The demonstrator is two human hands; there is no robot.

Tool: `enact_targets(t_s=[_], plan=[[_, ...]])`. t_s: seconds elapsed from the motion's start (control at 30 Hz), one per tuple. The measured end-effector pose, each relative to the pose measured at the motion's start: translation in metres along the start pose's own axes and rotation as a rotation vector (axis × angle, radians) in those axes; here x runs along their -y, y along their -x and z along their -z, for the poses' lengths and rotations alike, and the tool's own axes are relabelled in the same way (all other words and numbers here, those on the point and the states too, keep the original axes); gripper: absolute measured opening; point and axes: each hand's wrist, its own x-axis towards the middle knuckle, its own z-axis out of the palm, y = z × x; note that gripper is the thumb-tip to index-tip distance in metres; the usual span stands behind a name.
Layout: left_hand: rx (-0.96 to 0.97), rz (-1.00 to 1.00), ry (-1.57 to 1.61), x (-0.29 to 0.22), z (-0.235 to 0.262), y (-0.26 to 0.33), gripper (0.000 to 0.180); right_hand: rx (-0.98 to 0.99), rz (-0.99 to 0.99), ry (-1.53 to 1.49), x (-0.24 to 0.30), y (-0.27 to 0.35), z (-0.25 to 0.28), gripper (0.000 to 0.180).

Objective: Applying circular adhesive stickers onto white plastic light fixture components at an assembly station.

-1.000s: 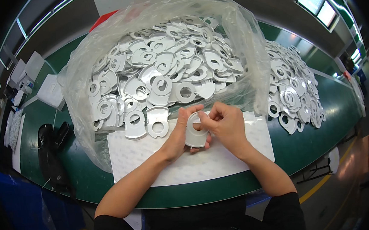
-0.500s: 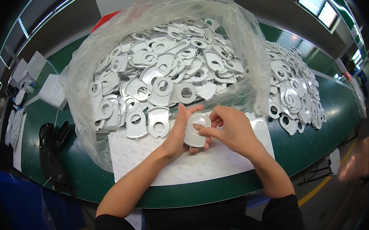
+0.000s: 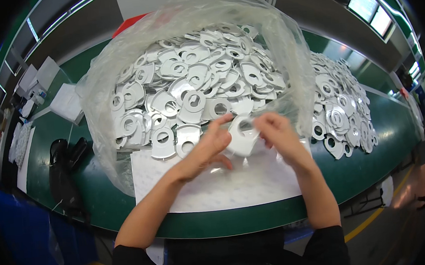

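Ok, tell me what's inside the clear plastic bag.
A heap of white plates with round holes, many overlapping, shows inside the plastic bag; whatever lies beneath the top ones is covered.

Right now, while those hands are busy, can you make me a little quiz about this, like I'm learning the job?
1. What colour is the tabletop: A blue, B green or C red?
2. True or false: the smaller pile lies to the right of the plastic bag.
3. Which hand pinches the white piece beside its hole?

Key: 1 B; 2 true; 3 the right hand.
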Motion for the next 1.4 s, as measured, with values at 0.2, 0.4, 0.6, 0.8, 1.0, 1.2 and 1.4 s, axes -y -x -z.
enact_targets(t_s=[0.2,0.4,0.6,0.8,1.0,1.2,1.4], plan=[[-0.463,-0.226,-1.167,-0.048,0.025,0.02,0.025,-0.514,0.249,-0.835,0.019,-0.013,0.054,0.02],[-0.352,-0.04,-1.536,-0.032,0.025,0.032,0.024,-0.389,0.266,-0.304,0.007,-0.011,0.029,0.018],[-0.377,-0.157,-1.674,-0.019,0.026,0.029,0.018,0.163,0.632,0.692,-0.014,0.019,-0.044,0.024],[-0.549,-0.242,-1.405,-0.03,0.024,0.022,0.022,0.173,0.465,0.86,-0.016,0.025,-0.054,0.034],[-0.444,-0.168,-0.388,-0.029,0.03,0.015,0.033,0.26,0.274,0.827,-0.009,0.019,-0.048,0.03],[-0.159,-0.122,0.73,-0.01,0.012,0.004,0.057,0.322,0.215,0.915,0.0,0.026,-0.05,0.033],[-0.245,-0.089,0.716,0.025,0.017,-0.005,0.049,0.205,0.337,0.878,-0.009,0.026,-0.049,0.031]])
